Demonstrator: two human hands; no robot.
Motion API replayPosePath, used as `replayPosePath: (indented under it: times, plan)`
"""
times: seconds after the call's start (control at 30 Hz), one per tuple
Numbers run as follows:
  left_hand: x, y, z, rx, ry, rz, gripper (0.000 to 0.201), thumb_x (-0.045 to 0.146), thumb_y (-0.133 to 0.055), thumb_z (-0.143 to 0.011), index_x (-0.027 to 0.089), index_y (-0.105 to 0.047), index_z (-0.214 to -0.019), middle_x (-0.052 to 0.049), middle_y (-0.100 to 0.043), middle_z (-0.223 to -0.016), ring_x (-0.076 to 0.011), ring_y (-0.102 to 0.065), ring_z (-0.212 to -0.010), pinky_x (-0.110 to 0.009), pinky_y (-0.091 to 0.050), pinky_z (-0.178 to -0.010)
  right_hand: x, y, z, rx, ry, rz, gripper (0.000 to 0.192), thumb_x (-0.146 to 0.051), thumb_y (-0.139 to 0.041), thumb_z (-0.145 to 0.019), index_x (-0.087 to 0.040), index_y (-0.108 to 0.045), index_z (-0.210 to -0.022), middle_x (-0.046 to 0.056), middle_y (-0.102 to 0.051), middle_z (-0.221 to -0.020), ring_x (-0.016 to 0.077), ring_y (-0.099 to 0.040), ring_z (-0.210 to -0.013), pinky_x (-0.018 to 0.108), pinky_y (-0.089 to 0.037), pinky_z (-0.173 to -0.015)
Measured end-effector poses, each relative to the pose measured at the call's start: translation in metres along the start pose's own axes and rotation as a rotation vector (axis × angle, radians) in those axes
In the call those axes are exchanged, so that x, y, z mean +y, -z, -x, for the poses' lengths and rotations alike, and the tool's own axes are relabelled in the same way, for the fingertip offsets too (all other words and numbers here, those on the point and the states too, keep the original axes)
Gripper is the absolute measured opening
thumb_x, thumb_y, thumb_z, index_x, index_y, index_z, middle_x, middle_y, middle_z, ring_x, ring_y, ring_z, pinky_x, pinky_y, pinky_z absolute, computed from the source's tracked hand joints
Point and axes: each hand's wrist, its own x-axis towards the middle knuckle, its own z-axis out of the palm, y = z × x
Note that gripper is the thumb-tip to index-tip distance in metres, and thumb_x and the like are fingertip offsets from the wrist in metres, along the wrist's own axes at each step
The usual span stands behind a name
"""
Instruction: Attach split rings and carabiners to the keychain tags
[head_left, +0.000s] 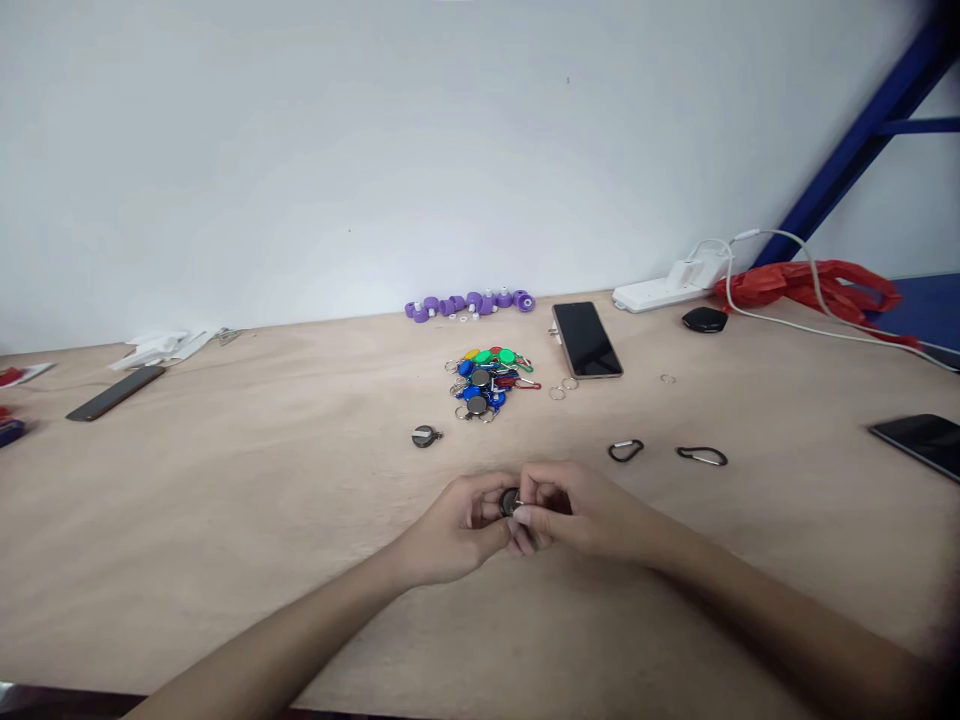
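My left hand (457,525) and my right hand (577,512) meet over the wooden table (225,520), both pinching one small dark round key tag (510,501) between their fingertips. Most of the tag is hidden by fingers. A second dark round tag (424,436) with a small ring lies alone on the table beyond my left hand. Farther back sits a pile of coloured key tags (489,380) in blue, green, yellow and red with metal rings. Two black carabiners (625,450) (703,456) lie to the right of my right hand.
Loose metal rings (562,388) lie by a dark phone (586,340). Purple wheels (469,303) line the wall. A white power strip (660,290), red bag (814,285), black pebble-shaped item (705,320), another phone (921,442) at right, and a third phone (114,392) at left.
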Motion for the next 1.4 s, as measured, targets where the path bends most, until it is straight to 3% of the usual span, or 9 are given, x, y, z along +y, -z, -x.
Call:
replayPosePath:
  times: [0.2,0.43,0.67,0.83,0.97,1.2,1.33,1.4]
  plan:
    - [0.005,-0.002,0.002,-0.017,0.000,-0.008,0.019,0.024,-0.068,-0.084,0.011,-0.059,-0.095,-0.008,-0.062,-0.086,-0.0154,-0.060,-0.079,-0.030,-0.049,-0.077,-0.001,-0.002,0.000,0.003,0.041,-0.010,0.023,-0.028,-0.048,-0.092,-0.021,-0.044,-0.071,-0.002,-0.061,-0.061,0.0131,-0.060,-0.059,0.023,-0.042,-0.055]
    - [0.001,0.002,0.001,-0.027,-0.010,-0.039,0.020,0.030,-0.066,-0.085,0.013,-0.059,-0.090,-0.005,-0.058,-0.084,-0.0144,-0.059,-0.077,-0.030,-0.049,-0.077,0.000,-0.005,0.002,0.148,0.174,0.458,0.024,-0.022,-0.046,-0.090,-0.021,-0.041,-0.066,-0.001,-0.055,-0.062,0.0119,-0.046,-0.057,0.024,-0.032,-0.054]
    - [-0.001,0.006,-0.001,-0.036,0.003,-0.071,0.028,0.039,-0.064,-0.087,0.012,-0.059,-0.090,-0.006,-0.060,-0.078,-0.0148,-0.061,-0.073,-0.030,-0.050,-0.074,0.005,-0.007,0.000,0.198,0.246,0.589,0.024,-0.021,-0.044,-0.089,-0.021,-0.036,-0.066,-0.003,-0.049,-0.058,0.0107,-0.042,-0.053,0.023,-0.027,-0.052]
    - [0.001,0.009,0.000,-0.077,0.002,-0.078,0.029,0.039,-0.064,-0.087,0.011,-0.061,-0.097,-0.004,-0.059,-0.074,-0.0143,-0.059,-0.068,-0.028,-0.049,-0.067,0.004,-0.003,-0.001,0.215,0.262,0.617,0.023,-0.022,-0.044,-0.089,-0.022,-0.036,-0.067,-0.004,-0.047,-0.058,0.0108,-0.040,-0.052,0.024,-0.026,-0.052]
    - [0.007,0.005,0.001,-0.104,0.034,-0.055,0.032,0.041,-0.064,-0.086,0.011,-0.061,-0.098,-0.005,-0.057,-0.082,-0.0111,-0.055,-0.064,-0.026,-0.048,-0.063,0.001,0.007,0.000,0.245,0.198,0.586,0.023,-0.022,-0.046,-0.088,-0.021,-0.039,-0.066,-0.004,-0.045,-0.056,0.0109,-0.039,-0.051,0.025,-0.026,-0.051]
    - [0.006,0.002,0.004,-0.092,0.025,-0.005,0.035,0.042,-0.067,-0.084,0.012,-0.060,-0.101,-0.007,-0.058,-0.085,-0.0126,-0.056,-0.068,-0.028,-0.049,-0.065,0.000,0.009,0.004,0.216,0.179,0.512,0.021,-0.025,-0.046,-0.090,-0.020,-0.046,-0.070,-0.004,-0.049,-0.059,0.0110,-0.041,-0.053,0.024,-0.029,-0.052]
    - [0.007,0.002,0.004,-0.055,0.010,-0.024,0.034,0.046,-0.064,-0.085,0.012,-0.062,-0.089,-0.006,-0.060,-0.080,-0.0133,-0.057,-0.067,-0.028,-0.048,-0.066,-0.001,0.004,0.005,0.158,0.170,0.430,0.020,-0.026,-0.046,-0.091,-0.020,-0.047,-0.072,-0.004,-0.052,-0.061,0.0103,-0.042,-0.053,0.023,-0.030,-0.052]
    - [0.007,0.001,0.003,-0.023,0.007,-0.038,0.037,0.049,-0.060,-0.087,0.012,-0.062,-0.081,-0.005,-0.060,-0.074,-0.0128,-0.057,-0.063,-0.027,-0.047,-0.063,-0.001,0.005,0.005,0.167,0.165,0.383,0.010,-0.024,-0.046,-0.090,-0.021,-0.048,-0.081,-0.006,-0.050,-0.060,0.0104,-0.041,-0.052,0.023,-0.030,-0.052]
